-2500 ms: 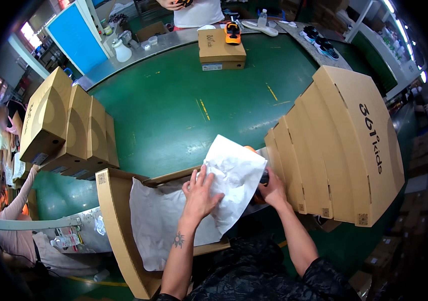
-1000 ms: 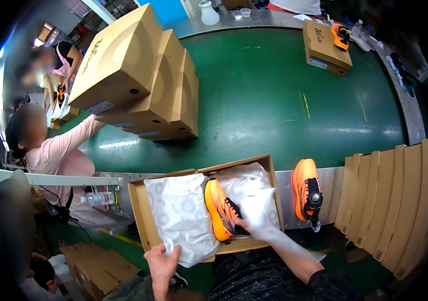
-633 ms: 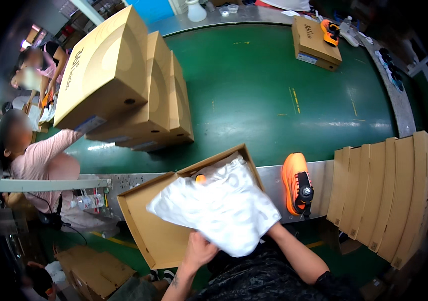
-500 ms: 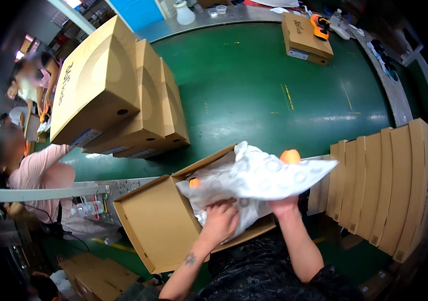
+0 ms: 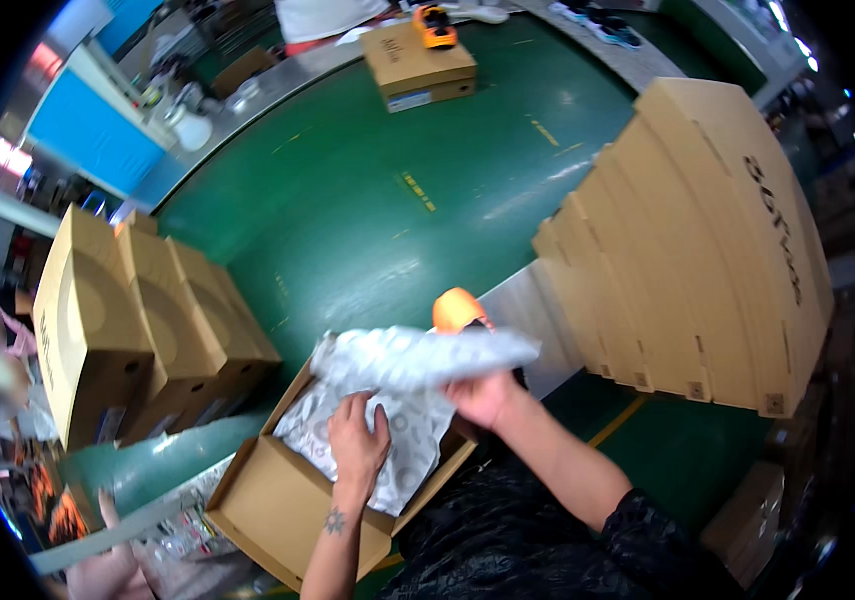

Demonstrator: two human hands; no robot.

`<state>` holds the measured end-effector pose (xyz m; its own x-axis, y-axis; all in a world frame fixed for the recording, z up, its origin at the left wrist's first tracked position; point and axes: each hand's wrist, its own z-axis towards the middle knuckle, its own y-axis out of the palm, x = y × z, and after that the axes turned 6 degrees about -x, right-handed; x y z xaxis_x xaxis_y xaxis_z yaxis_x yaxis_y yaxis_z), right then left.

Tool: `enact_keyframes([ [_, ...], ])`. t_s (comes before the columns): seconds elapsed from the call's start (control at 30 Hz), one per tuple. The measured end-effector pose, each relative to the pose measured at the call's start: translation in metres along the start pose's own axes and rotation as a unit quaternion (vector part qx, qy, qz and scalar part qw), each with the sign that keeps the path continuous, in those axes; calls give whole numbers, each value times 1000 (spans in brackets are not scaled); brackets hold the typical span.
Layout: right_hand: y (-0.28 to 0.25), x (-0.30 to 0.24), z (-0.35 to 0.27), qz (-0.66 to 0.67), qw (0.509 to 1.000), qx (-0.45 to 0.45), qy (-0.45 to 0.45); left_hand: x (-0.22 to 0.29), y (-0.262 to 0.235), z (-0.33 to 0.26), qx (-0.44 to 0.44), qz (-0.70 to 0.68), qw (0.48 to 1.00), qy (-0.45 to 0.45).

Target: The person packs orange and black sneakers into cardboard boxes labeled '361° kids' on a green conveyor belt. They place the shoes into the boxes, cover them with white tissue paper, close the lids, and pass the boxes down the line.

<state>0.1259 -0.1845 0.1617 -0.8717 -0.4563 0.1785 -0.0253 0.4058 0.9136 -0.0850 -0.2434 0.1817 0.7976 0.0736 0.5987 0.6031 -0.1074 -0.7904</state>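
Note:
An open brown cardboard shoe box [image 5: 277,505] lies tilted before me, its lid folded out toward the lower left. White patterned tissue paper [image 5: 397,455] lines it. My left hand [image 5: 355,440] rests over this lining, fingers slightly bent and thumb apart. My right hand [image 5: 487,398] grips a raised sheet of tissue paper [image 5: 427,358], blurred by motion, above the box's far side. Just beyond that sheet shows an orange and black shoe [image 5: 459,308], partly covered; whether the right hand also holds it, I cannot tell.
Stacked shoe boxes [image 5: 687,250] stand on the right, with more boxes [image 5: 97,330] on the left. Across the green surface [image 5: 377,200] sits a closed box [image 5: 417,65] with an orange shoe [image 5: 435,27] on top. A spray bottle [image 5: 189,128] stands at the far edge. Another person's arm [image 5: 107,575] shows lower left.
The view has turned to the right. My right hand has shifted the tissue sheet, and more of the orange shoe shows behind it. The orange patch inside the box is now covered.

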Motion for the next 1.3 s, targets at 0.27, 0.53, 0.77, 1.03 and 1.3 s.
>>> enact_keyframes([
  [0.27,-7,15,-149,-740,643,165,-113,-24,31,93,-194,6,951,239],
  [0.53,-94,-36,-68,-824,401,145,-373,103,-7,177,-527,-191,821,-108],
  [0.77,-66,5,-208,-738,490,273,-374,81,25,176,-504,-243,825,-82],
  [1.03,150,14,-203,-883,464,-53,-46,108,-15,178,-670,-107,733,-61],
  [1.3,109,100,69,-851,179,-225,439,92,-65,158,-604,10,782,153],
])
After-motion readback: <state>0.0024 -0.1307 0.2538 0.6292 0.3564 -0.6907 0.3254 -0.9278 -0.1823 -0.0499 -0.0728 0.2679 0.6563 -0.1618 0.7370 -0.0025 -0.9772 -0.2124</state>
